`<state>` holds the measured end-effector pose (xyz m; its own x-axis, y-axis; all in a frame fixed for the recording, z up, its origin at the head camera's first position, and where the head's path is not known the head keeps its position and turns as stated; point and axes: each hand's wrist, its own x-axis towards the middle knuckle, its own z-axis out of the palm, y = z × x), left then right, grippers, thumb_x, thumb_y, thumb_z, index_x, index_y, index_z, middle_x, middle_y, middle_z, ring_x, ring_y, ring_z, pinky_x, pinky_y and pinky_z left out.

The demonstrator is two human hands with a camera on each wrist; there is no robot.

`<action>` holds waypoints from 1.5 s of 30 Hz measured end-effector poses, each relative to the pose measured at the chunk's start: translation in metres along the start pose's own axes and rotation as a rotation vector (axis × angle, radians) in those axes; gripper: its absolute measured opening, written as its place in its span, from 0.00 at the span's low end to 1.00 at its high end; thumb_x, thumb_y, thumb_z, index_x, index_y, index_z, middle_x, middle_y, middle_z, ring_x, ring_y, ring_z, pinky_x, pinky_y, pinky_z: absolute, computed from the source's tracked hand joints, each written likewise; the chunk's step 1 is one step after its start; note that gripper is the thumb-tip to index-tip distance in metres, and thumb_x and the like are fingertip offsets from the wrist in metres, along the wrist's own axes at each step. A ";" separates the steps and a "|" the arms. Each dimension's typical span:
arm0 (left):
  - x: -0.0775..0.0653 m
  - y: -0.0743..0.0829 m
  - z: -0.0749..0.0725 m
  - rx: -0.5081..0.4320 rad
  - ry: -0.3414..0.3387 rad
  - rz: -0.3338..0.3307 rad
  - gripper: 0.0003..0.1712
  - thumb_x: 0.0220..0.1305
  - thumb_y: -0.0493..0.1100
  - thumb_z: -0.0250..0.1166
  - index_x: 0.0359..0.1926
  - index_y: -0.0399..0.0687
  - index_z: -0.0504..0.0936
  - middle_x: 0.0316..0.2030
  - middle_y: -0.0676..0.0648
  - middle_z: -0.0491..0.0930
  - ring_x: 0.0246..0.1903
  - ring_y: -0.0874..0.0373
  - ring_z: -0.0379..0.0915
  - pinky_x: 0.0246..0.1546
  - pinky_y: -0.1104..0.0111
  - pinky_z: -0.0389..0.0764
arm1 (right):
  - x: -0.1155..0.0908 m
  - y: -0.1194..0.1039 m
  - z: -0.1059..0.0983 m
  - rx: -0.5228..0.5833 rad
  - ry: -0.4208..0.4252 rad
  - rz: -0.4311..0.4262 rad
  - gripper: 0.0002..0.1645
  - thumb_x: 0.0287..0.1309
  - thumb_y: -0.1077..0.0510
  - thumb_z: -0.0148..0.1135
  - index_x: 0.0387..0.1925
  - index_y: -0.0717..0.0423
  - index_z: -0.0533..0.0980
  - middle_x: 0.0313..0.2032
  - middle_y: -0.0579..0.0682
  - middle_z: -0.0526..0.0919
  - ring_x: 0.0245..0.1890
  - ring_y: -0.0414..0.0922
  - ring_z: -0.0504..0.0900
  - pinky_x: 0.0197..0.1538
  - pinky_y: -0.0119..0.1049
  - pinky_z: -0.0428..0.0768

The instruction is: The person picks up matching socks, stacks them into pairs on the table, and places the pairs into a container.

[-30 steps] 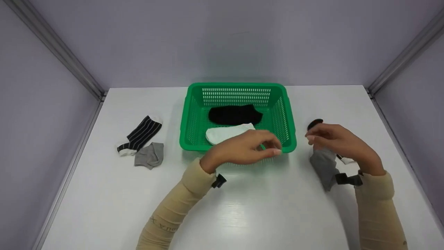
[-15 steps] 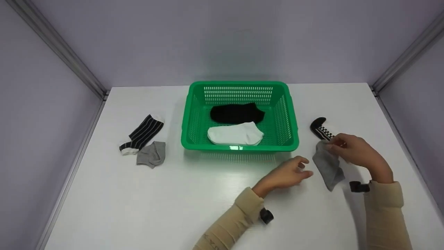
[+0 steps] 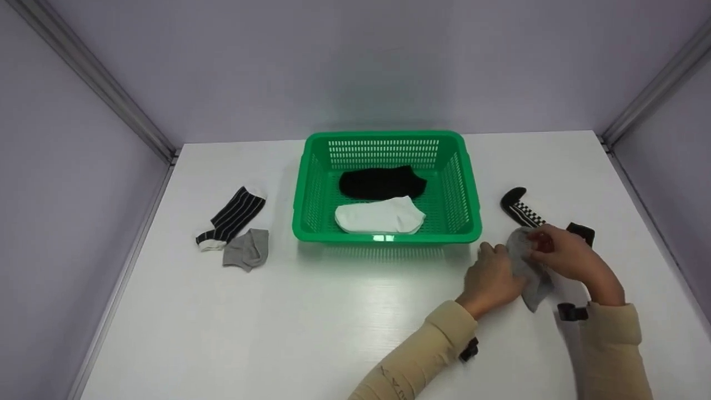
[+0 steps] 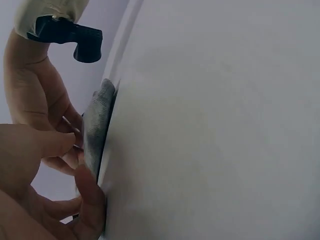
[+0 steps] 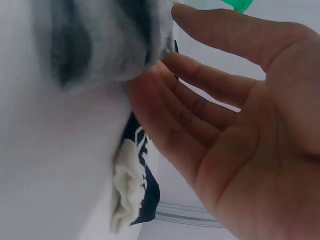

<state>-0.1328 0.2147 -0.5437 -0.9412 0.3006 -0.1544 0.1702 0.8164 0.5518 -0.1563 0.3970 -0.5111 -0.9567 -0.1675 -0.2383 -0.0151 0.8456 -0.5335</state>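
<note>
A grey ankle sock (image 3: 520, 256) lies on the right side of the white table, between both hands. My left hand (image 3: 493, 280) is at the sock's left edge, fingers curled and thumb over the cloth. From the other side, my right hand (image 3: 569, 254) pinches the sock near its upper end. In the left wrist view, the grey sock (image 4: 96, 127) stands slightly off the table beside the fingers. The right wrist view has the thumb and fingertips against the blurred grey sock (image 5: 112, 42). Part of the sock is hidden by the hands.
A black-and-white checked sock (image 3: 522, 208) lies just beyond the right hand, partly covered. The green basket (image 3: 386, 238) holds a black sock (image 3: 382, 183) and a white sock (image 3: 379, 215). Left of it lie a striped sock (image 3: 238, 215) and another grey sock (image 3: 247, 249).
My left hand has moved from over the basket's front rim, right and down, to the grey sock. My right hand has come down onto that sock.
</note>
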 end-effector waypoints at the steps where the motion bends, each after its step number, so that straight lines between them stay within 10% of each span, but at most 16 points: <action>1: 0.000 0.002 0.003 0.040 0.023 -0.003 0.24 0.66 0.61 0.70 0.53 0.51 0.80 0.49 0.51 0.73 0.32 0.65 0.72 0.26 0.72 0.74 | 0.000 0.000 0.001 0.005 0.008 0.010 0.31 0.67 0.56 0.68 0.64 0.71 0.72 0.52 0.69 0.83 0.49 0.58 0.82 0.45 0.43 0.79; 7: -0.004 0.002 0.006 0.061 0.052 0.020 0.14 0.64 0.57 0.72 0.39 0.54 0.84 0.44 0.52 0.74 0.27 0.67 0.68 0.20 0.71 0.70 | 0.001 -0.007 0.007 0.039 -0.002 0.033 0.42 0.63 0.57 0.68 0.71 0.74 0.63 0.56 0.78 0.78 0.50 0.65 0.82 0.45 0.50 0.81; 15: -0.003 -0.027 -0.010 -0.674 -0.110 0.022 0.12 0.64 0.43 0.70 0.28 0.50 0.76 0.25 0.59 0.71 0.26 0.69 0.64 0.26 0.76 0.67 | 0.001 -0.020 0.011 0.006 -0.015 0.015 0.15 0.71 0.51 0.64 0.37 0.59 0.81 0.37 0.57 0.85 0.35 0.48 0.77 0.35 0.39 0.73; 23: -0.009 -0.062 -0.028 -0.982 -0.162 -0.119 0.20 0.62 0.39 0.72 0.54 0.43 0.80 0.42 0.53 0.82 0.38 0.65 0.77 0.38 0.72 0.80 | -0.007 -0.039 0.009 0.162 -0.103 -0.057 0.26 0.60 0.64 0.66 0.59 0.66 0.73 0.50 0.63 0.84 0.44 0.47 0.82 0.41 0.36 0.80; 35: -0.033 -0.126 -0.066 -0.844 -0.413 0.009 0.25 0.64 0.38 0.71 0.62 0.38 0.82 0.47 0.52 0.86 0.44 0.66 0.78 0.46 0.74 0.79 | -0.011 -0.074 0.026 0.164 -0.277 -0.187 0.04 0.67 0.51 0.69 0.40 0.45 0.83 0.40 0.45 0.84 0.38 0.41 0.77 0.38 0.33 0.76; 45: -0.052 -0.194 -0.113 -0.715 -0.500 0.168 0.09 0.69 0.45 0.71 0.30 0.52 0.83 0.22 0.61 0.76 0.25 0.69 0.69 0.28 0.76 0.71 | -0.004 -0.105 0.078 0.233 -0.296 -0.276 0.11 0.69 0.47 0.68 0.44 0.48 0.82 0.44 0.46 0.86 0.46 0.42 0.79 0.48 0.33 0.79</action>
<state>-0.1494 -0.0149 -0.5505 -0.6540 0.7056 -0.2729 -0.0858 0.2892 0.9534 -0.1282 0.2695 -0.5174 -0.8016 -0.5359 -0.2650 -0.1592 0.6187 -0.7694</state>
